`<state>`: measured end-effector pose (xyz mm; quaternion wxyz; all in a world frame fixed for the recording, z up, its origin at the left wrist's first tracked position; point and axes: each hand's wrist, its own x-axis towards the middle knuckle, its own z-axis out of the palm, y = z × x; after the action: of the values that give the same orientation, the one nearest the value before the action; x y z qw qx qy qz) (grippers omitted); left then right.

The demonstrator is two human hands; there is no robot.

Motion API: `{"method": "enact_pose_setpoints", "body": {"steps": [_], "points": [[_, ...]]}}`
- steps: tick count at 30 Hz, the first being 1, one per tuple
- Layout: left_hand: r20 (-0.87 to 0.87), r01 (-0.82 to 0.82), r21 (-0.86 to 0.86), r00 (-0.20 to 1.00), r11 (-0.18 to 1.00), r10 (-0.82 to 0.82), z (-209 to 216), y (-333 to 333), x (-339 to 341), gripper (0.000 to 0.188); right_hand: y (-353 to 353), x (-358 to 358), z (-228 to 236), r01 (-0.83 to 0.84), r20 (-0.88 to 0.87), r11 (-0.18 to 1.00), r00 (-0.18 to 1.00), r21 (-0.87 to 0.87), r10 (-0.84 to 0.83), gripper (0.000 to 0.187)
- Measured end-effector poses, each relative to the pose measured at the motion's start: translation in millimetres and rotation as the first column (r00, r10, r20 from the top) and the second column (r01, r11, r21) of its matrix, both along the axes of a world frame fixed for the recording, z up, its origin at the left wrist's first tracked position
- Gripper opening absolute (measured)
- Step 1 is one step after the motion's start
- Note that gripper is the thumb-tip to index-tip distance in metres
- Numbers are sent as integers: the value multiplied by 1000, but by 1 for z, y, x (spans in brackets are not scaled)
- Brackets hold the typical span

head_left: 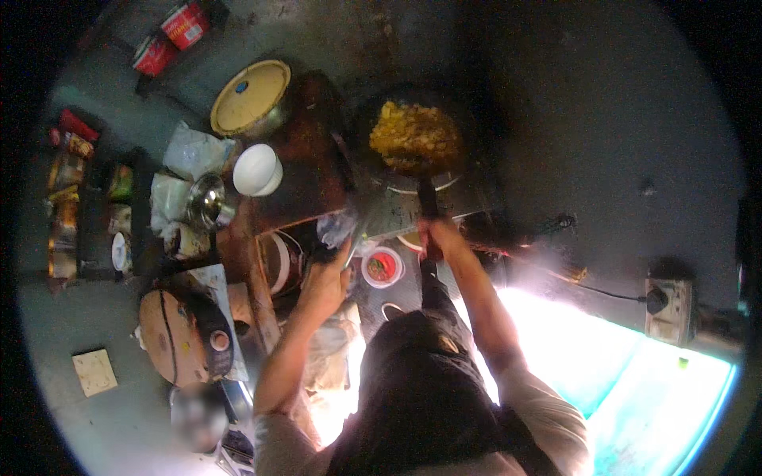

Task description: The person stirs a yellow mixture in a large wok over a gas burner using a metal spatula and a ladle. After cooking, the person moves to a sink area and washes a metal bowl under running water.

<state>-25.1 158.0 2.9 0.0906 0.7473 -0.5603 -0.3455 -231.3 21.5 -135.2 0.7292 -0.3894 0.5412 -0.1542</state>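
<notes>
Right hand on the handle of a full pan

The right hand (436, 234) is closed around the dark handle (429, 198) of a pan (472, 139), which sits on the stove (403, 210) ahead of the person. Yellow-brown chunks of food (417, 131) fill it. The left hand (325, 282) has its fingers curled, just beside a clear plastic bag (337, 226); whether it grips the bag cannot be told. Between the forearms and the stove is a small white tub (367, 274) with something red inside. On the brown worktop (309, 178), left of the pan, stand a white bowl (257, 170) and a round pot (279, 119) with a yellowish lid (252, 97).
</notes>
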Motion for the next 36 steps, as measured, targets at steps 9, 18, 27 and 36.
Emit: {"method": "enact_pose_setpoints", "body": {"steps": [9,18,27,36], "points": [[16,12,-212,1000,977,-9,-8,20,12,49,2,3,56,100,162,980,978,170,-128,11],[-94,-122,-182,990,976,107,13,15,10,49,-5,5,19,12,91,994,996,107,-22,25],[-91,-62,-522,996,850,16,-34,-58,19,49,4,-12,21,16,114,999,993,-45,-11,18],[320,112,-278,947,954,-18,-116,-157,-41,53,-59,5,-15,51,105,996,993,79,-60,11]]}}
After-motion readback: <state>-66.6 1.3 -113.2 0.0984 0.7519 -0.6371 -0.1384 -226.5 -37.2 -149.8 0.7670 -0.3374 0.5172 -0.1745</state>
